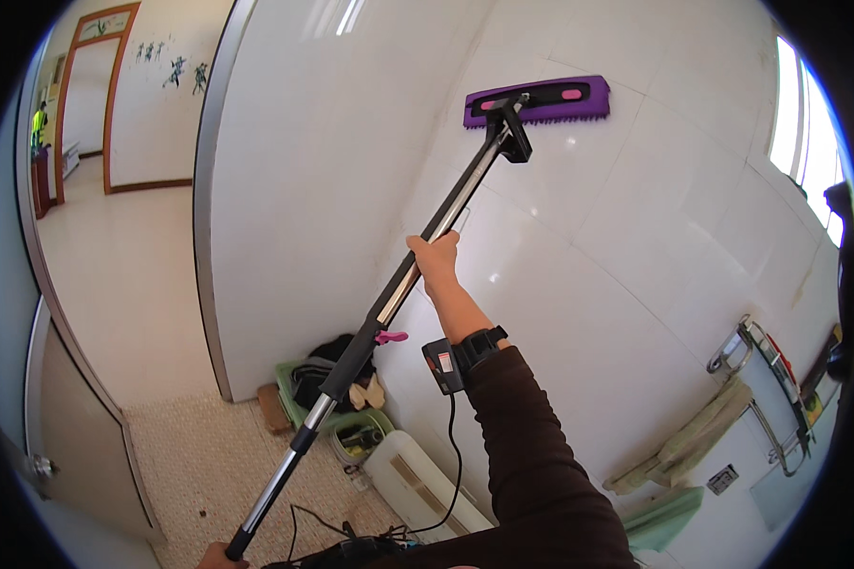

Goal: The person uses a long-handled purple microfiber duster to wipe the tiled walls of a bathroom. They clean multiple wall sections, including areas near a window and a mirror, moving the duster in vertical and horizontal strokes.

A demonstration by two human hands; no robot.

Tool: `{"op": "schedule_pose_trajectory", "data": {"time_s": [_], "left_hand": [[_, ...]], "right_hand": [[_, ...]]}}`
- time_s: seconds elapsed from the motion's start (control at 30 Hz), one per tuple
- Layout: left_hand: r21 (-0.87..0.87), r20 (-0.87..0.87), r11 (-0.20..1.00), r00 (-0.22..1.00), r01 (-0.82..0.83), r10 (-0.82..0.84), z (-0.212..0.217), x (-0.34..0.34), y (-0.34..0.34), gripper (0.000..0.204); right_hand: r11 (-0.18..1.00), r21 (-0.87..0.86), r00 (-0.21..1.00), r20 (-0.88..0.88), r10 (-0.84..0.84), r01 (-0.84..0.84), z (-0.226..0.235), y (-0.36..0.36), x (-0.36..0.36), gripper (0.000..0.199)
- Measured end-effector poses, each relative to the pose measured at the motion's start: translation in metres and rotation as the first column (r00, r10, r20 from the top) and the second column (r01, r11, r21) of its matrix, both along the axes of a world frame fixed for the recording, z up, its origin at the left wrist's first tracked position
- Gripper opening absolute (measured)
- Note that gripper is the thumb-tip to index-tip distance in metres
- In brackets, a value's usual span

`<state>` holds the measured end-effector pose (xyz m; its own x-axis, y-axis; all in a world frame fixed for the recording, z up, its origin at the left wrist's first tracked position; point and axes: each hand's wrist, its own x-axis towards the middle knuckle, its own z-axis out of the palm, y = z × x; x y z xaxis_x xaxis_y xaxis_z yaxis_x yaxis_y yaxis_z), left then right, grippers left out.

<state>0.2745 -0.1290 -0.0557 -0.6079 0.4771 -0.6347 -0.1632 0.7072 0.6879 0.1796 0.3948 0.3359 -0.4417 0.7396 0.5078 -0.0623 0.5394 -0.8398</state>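
Note:
A long-handled flat mop slants across the view, with a silver and black pole and a pink lever partway down. Its purple pad lies against the white tiled wall, high up. My right hand wraps round the upper part of the pole, arm stretched out. At the lower edge, my left hand grips the black bottom end of the pole; most of that hand is cut off. On my right wrist sits a black strap with a small wired box.
Below the pole, a green basin holds dark cloth, beside a small bucket and a white appliance-like box. Towels hang from a rack at right, under a bright window. A doorway stands at left; a person is far beyond.

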Motion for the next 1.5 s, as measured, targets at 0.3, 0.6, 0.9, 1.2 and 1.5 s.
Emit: {"op": "schedule_pose_trajectory", "data": {"time_s": [0.3, 0.6, 0.9, 1.2, 1.5], "left_hand": [[0.244, 0.137, 0.966, 0.983, 0.086, -0.122, 0.121, -0.095, 0.095, 0.018], [0.594, 0.278, 0.789, 0.880, 0.158, -0.385, 0.179, -0.230, 0.186, 0.020], [0.429, -0.423, 0.895, 0.903, 0.122, 0.079, 0.205, -0.237, 0.245, 0.038], [0.390, -0.599, 0.890, 0.799, 0.237, 0.050, 0.159, -0.254, 0.233, 0.028], [0.315, -0.683, 0.828, 0.717, 0.464, -0.142, 0.125, -0.262, 0.207, 0.021]], "right_hand": [[0.872, -0.231, 0.885, -0.298, 0.358, -0.431, 0.024, -0.027, -0.089, 0.043], [0.803, -0.213, 0.816, -0.324, 0.479, -0.556, 0.096, -0.005, -0.162, 0.040], [0.974, -0.081, 0.967, -0.162, 0.197, -0.212, 0.170, 0.036, -0.202, 0.029], [0.864, -0.102, 0.843, -0.303, 0.446, -0.493, 0.127, 0.039, -0.170, 0.011], [0.936, -0.043, 0.853, -0.428, 0.298, -0.349, 0.089, -0.019, -0.027, 0.031]]}}
